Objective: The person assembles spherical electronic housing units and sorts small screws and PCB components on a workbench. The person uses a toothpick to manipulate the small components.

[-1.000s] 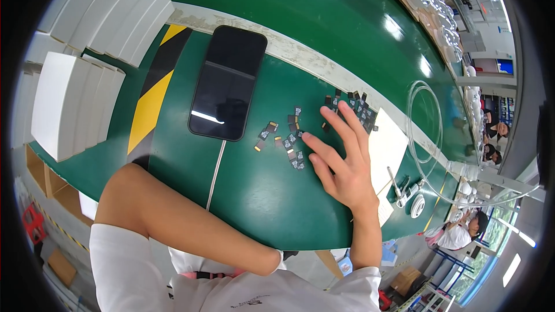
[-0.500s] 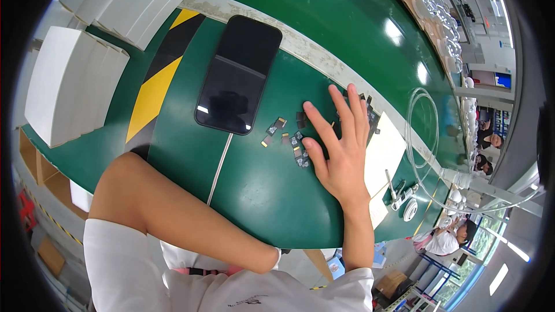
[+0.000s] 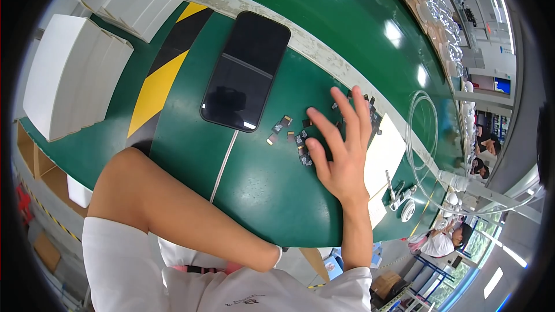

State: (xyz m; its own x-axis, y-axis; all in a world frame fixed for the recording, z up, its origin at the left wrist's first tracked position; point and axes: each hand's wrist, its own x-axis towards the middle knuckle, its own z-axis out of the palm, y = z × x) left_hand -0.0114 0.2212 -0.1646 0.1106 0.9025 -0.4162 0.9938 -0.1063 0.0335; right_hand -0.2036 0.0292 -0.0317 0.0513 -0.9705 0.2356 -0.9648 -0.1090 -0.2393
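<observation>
My right hand (image 3: 342,164) hovers palm down over the green table, fingers spread, holding nothing that I can see. Under and around its fingertips lie several small black memory cards (image 3: 303,150), some showing gold contacts; my fingers hide part of the group. More dark cards (image 3: 372,108) are scattered past the fingertips. My left forearm (image 3: 196,214) lies bent across the near table edge, and its hand is out of sight against my body. A large black phone (image 3: 245,72) lies flat left of the cards, with a white cable (image 3: 224,164) running from its near end.
A cream paper sheet (image 3: 384,150) lies right of my hand, beside a metal tool (image 3: 400,195) and a small white roll (image 3: 408,210). Clear tubing (image 3: 424,130) is coiled beyond. White boxes (image 3: 72,81) stand left, past yellow-black tape (image 3: 159,92). A person (image 3: 442,242) sits far right.
The whole view has shifted slightly, so the phone sits a little further right and up. My right hand stays over the cards, its fingers a little more curled. The left arm holds its pose.
</observation>
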